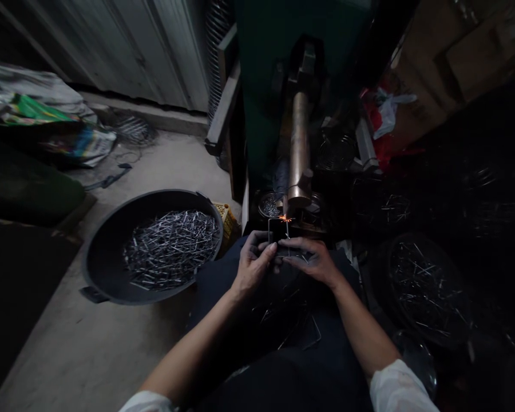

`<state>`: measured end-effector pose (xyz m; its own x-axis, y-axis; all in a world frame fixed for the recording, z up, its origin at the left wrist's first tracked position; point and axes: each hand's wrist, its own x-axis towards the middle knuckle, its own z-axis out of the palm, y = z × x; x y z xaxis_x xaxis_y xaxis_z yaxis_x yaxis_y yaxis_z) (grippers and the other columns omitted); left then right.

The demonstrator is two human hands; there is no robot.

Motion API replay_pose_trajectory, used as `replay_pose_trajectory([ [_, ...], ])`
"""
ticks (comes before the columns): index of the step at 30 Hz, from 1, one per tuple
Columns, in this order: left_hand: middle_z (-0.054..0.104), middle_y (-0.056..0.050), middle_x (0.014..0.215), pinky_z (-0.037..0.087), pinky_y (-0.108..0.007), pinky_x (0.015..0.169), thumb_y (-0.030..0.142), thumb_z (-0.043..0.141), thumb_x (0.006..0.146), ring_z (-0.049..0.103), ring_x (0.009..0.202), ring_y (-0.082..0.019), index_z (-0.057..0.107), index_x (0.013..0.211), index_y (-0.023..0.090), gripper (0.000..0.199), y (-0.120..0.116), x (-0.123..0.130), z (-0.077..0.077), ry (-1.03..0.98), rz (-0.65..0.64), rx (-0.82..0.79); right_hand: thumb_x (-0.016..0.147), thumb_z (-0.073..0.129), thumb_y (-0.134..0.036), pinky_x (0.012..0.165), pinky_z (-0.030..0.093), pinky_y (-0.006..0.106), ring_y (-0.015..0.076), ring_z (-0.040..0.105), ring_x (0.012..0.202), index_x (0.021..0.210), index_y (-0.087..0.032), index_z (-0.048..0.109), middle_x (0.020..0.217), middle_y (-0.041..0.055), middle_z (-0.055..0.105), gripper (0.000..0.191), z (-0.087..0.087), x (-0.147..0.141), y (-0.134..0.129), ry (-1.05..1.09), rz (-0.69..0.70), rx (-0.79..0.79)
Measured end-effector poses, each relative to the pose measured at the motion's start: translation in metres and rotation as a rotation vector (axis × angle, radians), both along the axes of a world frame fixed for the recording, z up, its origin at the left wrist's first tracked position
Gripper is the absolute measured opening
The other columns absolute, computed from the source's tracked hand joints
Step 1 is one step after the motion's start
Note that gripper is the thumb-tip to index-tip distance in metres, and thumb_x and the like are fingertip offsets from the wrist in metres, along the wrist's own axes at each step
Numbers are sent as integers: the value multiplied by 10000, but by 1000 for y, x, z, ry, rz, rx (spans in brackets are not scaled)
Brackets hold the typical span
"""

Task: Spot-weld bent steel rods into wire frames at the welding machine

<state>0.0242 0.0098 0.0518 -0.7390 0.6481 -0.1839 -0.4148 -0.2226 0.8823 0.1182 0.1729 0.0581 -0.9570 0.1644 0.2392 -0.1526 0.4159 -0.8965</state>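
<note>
Between my hands a thin bent wire frame (269,230) stands upright, its top at the tip of a spot welder. Orange sparks (285,218) fly where wire and electrode meet, below the welder's thick copper-coloured arm (299,143). My left hand (256,258) is closed, pinching the frame's left side between thumb and fingers. On the other side, my right hand (312,260) grips the frame near its right leg, fingers pointing left. Both sets of fingertips look darkened. Whether a smaller piece is also in the right fingers, I cannot tell.
A black basin (107,240) heaped with short metal wires (171,249) stands on the left, beside a yellow crate (224,220). Loose wires lie on the dark cloth over my lap (278,366). At right sits another dark container (429,286) of wire pieces. Cardboard boxes (476,57) are behind.
</note>
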Motion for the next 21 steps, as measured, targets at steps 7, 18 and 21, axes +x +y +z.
replay_pose_trajectory([
  [7, 639, 48, 737, 514, -207, 415, 429, 765, 809, 614, 479, -107, 514, 1063, 219, 413, 1, -1, -3, 32, 17, -41, 872, 760, -344, 965, 543, 337, 207, 696, 1080, 1240, -275, 692, 1157, 46, 737, 380, 1, -1, -1, -19, -25, 15],
  [18, 630, 61, 661, 421, -167, 351, 437, 750, 798, 561, 406, -94, 491, 1038, 209, 420, 38, -51, 9, 151, 31, -55, 898, 689, -379, 776, 508, 288, 187, 689, 829, 908, -196, 728, 869, 20, 737, 187, -4, -32, 29, -23, -285, -23],
  [21, 651, 50, 688, 441, -169, 379, 429, 761, 785, 562, 419, -84, 501, 1026, 204, 420, 42, -58, 7, 132, 47, -32, 905, 669, -375, 771, 496, 280, 183, 682, 832, 915, -193, 734, 869, 18, 738, 194, -3, -39, 31, -27, -312, -51],
])
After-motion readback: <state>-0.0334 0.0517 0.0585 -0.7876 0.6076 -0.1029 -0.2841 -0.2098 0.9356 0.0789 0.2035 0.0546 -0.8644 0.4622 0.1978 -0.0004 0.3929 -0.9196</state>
